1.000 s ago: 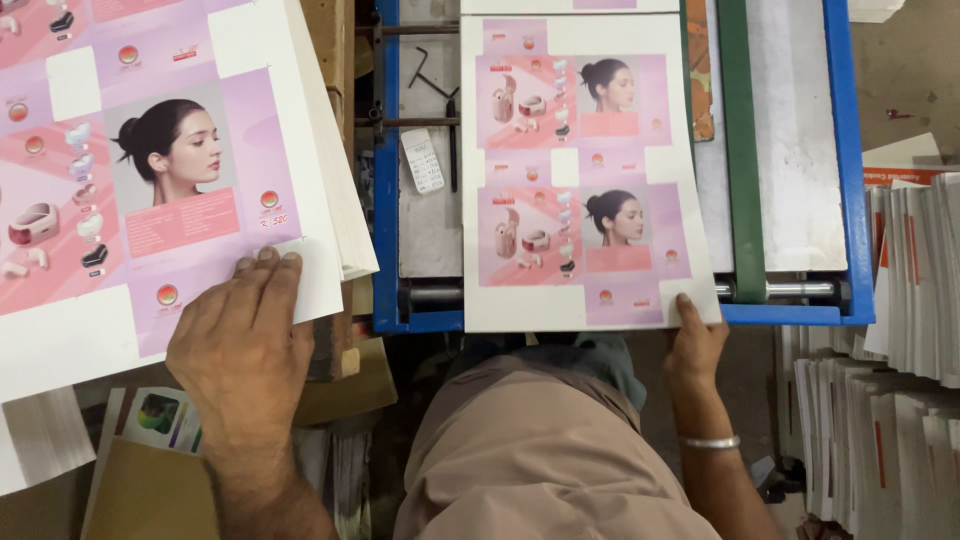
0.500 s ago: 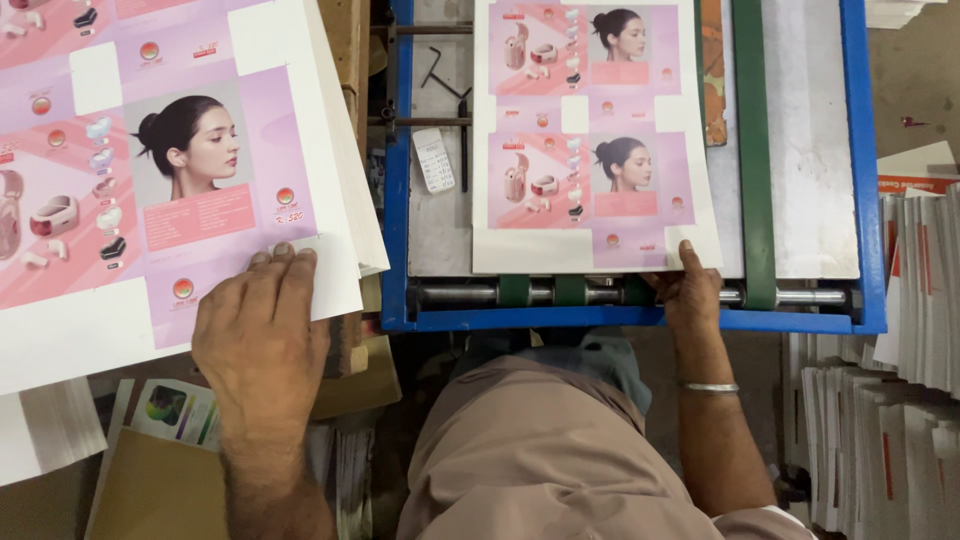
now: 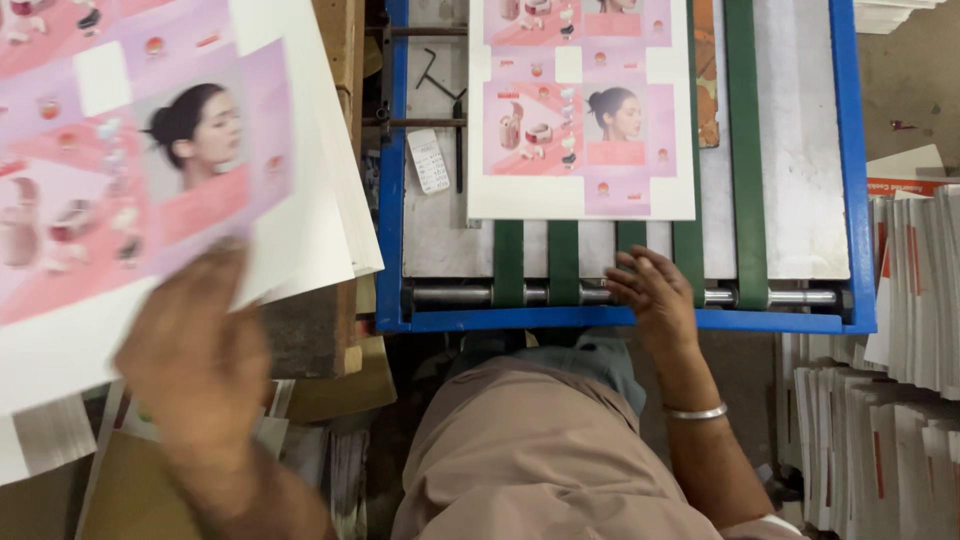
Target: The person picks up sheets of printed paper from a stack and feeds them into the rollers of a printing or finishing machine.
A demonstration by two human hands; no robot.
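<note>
My left hand (image 3: 195,350) grips the near edge of the top printed sheet (image 3: 150,190), pink and purple with a portrait and product pictures, lifted off a thick stack (image 3: 345,200) at the left; the hand is blurred. My right hand (image 3: 650,290) rests with spread fingers on the roller (image 3: 770,297) and green belts (image 3: 563,262) at the near end of the blue-framed feed table (image 3: 390,200). Another printed sheet (image 3: 580,110) lies on the belts, a little beyond my right fingertips and apart from them.
A small white calculator (image 3: 431,160) and a black hex key (image 3: 430,70) lie on the metal bed left of the sheet. Stacks of white printed sheets (image 3: 900,400) fill the right side. Papers and cardboard (image 3: 120,480) lie at the lower left.
The sheet on the belts has travelled away from me, out of my right hand's touch. My left hand has lifted the top sheet of the left stack.
</note>
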